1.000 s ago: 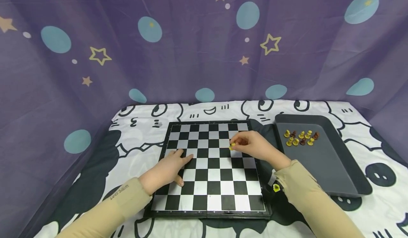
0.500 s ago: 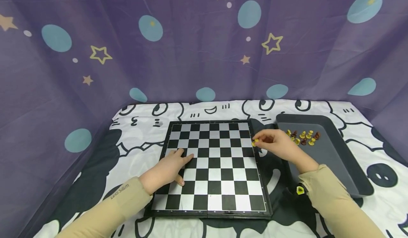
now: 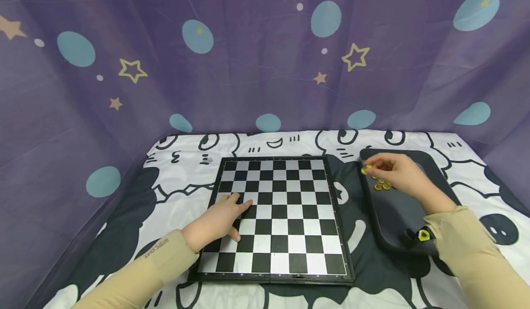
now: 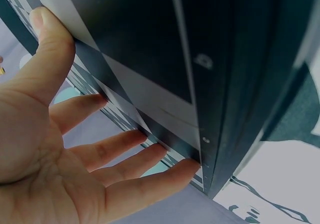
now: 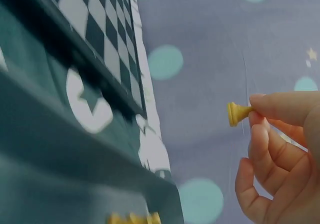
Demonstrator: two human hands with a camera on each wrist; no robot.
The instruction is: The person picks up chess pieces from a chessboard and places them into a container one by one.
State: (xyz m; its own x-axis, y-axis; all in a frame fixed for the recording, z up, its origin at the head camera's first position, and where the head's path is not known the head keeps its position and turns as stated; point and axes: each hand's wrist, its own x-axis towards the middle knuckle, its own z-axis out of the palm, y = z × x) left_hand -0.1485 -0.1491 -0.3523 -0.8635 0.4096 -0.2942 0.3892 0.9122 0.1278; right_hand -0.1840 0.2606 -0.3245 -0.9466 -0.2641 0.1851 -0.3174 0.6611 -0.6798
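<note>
Between thumb and forefinger, my right hand [image 3: 395, 173] pinches a yellow chess piece [image 5: 237, 113] by its top, over the far left part of the grey tray [image 3: 378, 221]. Several yellow chess pieces [image 3: 387, 186] show in the tray below that hand, which hides others behind it. My left hand [image 3: 218, 214] rests on the left side of the chessboard [image 3: 287, 226], fingers spread and fingertips touching the squares. In the left wrist view, that hand's thumb and fingers lie against the board's surface with nothing held. No pieces stand on the visible squares.
The tray stands right of the board, with a strip of the black and white patterned cloth [image 3: 356, 235] between them. The tray has raised walls. A purple curtain [image 3: 232, 83] hangs behind the table.
My right hand has moved right, from above the board's right side to over the tray, carrying the yellow chess piece. The left hand has stayed in place on the board.
</note>
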